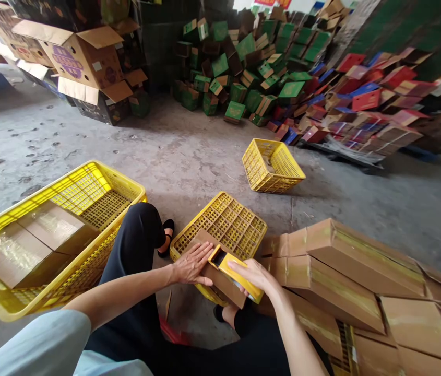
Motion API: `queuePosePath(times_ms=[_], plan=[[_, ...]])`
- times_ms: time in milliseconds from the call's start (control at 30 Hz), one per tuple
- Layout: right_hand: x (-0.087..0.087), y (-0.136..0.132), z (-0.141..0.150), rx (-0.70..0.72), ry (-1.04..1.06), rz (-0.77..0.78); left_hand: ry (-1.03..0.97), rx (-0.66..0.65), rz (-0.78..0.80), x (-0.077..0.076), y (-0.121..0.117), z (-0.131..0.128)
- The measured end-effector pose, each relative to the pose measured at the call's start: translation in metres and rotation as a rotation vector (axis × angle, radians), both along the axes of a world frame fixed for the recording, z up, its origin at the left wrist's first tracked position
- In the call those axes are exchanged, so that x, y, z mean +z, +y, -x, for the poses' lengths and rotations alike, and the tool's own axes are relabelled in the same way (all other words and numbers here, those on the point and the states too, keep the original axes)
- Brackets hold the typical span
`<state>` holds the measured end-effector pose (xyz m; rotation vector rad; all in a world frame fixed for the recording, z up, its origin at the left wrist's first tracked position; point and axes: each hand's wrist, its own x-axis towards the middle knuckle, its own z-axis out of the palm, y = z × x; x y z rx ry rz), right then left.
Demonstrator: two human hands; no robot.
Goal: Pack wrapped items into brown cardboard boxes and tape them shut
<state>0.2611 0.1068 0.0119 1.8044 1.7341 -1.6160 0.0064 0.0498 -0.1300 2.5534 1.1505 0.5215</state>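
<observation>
My left hand [193, 262] lies flat with fingers stretched out, pressing on a brown cardboard piece [226, 287]. That cardboard rests on an upturned yellow plastic crate [230, 224] between my knees. My right hand [252, 274] is closed around a yellow boxy tool, which looks like a tape dispenser [239, 269]. Its dark open end touches or sits just above the cardboard, close to my left fingertips. The tool and my hands cover part of the cardboard, so I cannot tell whether it is a whole box.
To my left, a large yellow crate [126, 189] holds taped cardboard boxes [28, 243]. Stacked taped cartons [345, 266] crowd my right side. A smaller yellow crate [273, 172] stands ahead on the concrete floor. Beyond are heaps of green boxes [236, 112] and red boxes [367, 100].
</observation>
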Motion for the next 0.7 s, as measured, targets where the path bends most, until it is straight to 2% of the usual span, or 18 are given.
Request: queuePosePath(times_ms=[267, 533, 700], plan=[[0.004, 0.001, 0.002, 0.003, 0.01, 0.021, 0.051, -0.007, 0.007, 0.006, 0.001, 0.003], [-0.003, 0.002, -0.007, 0.029, 0.001, 0.042, 0.035, -0.023, 0.053, 0.002, 0.005, 0.004], [0.003, -0.001, -0.02, 0.03, -0.018, 0.069, 0.008, -0.036, 0.053, -0.001, 0.006, 0.006]])
